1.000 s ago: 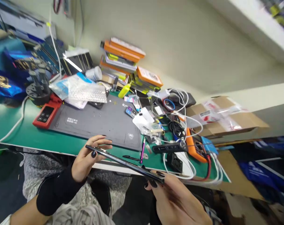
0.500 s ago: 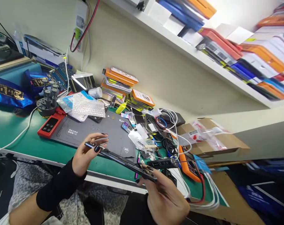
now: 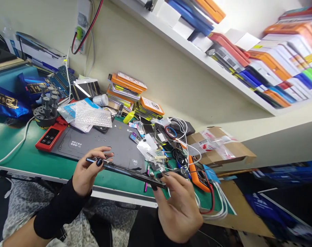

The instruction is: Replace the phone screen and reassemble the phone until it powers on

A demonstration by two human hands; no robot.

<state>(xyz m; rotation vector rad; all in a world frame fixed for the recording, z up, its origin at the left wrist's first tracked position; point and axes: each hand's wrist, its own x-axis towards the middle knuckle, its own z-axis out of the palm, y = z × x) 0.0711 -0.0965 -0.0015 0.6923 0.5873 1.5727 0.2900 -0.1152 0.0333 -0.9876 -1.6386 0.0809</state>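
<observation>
A thin dark phone (image 3: 127, 173) is held nearly edge-on above the front edge of the bench, its right end lower than its left. My left hand (image 3: 87, 169) grips the left end, thumb on the near side and fingers behind. At the other end, my right hand (image 3: 180, 206) pinches the phone between thumb and fingers; small uneven parts show on its top there. Its flat faces are mostly hidden by the angle. Under and behind it lies a grey work mat (image 3: 94, 140) with tiny loose bits.
A red device with buttons (image 3: 49, 137) and a dark screwdriver-bit stand (image 3: 46, 113) are at left. Bubble wrap (image 3: 93, 115) and stacked orange boxes (image 3: 130, 82) sit behind. Tangled cables, an orange multimeter (image 3: 197, 175) and a cardboard box (image 3: 223, 144) crowd the right. A loaded shelf (image 3: 197, 55) overhangs.
The camera view has shifted, so the scene sits slightly further left. The phone's right end is raised a little, and my right hand's fingers have shifted at that end. Both hands keep hold.
</observation>
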